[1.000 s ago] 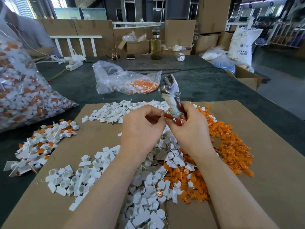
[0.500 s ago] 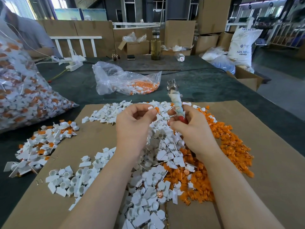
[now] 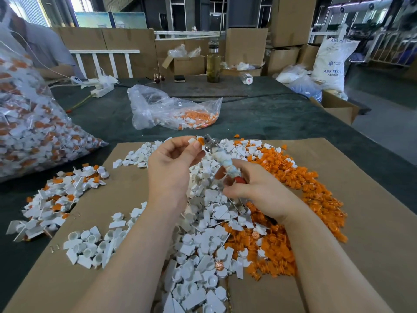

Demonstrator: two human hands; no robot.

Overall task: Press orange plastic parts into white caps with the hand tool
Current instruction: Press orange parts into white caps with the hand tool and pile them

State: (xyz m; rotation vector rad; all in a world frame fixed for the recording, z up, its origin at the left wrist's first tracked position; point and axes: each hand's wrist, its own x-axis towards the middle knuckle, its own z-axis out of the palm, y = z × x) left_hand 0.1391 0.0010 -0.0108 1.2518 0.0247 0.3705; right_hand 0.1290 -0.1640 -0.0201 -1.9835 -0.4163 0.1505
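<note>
**Cap and insert meet the tool head**

Above the brown cardboard sheet [image 3: 361, 199], the left hand [image 3: 171, 168] pinches a small white plastic cap [image 3: 192, 140] with an orange plastic insert [image 3: 200, 139] at thumb and fingertip, right against the metal head of the tape-wrapped, red-handled hand tool [image 3: 222, 158]. The right hand [image 3: 255, 190] grips that tool low on its handle, head tilted up and away. Whether the tool's head actually bites the part is hard to tell. Below, a heap of loose white caps [image 3: 198, 256] lies beside a heap of orange parts [image 3: 311, 188].
</note>
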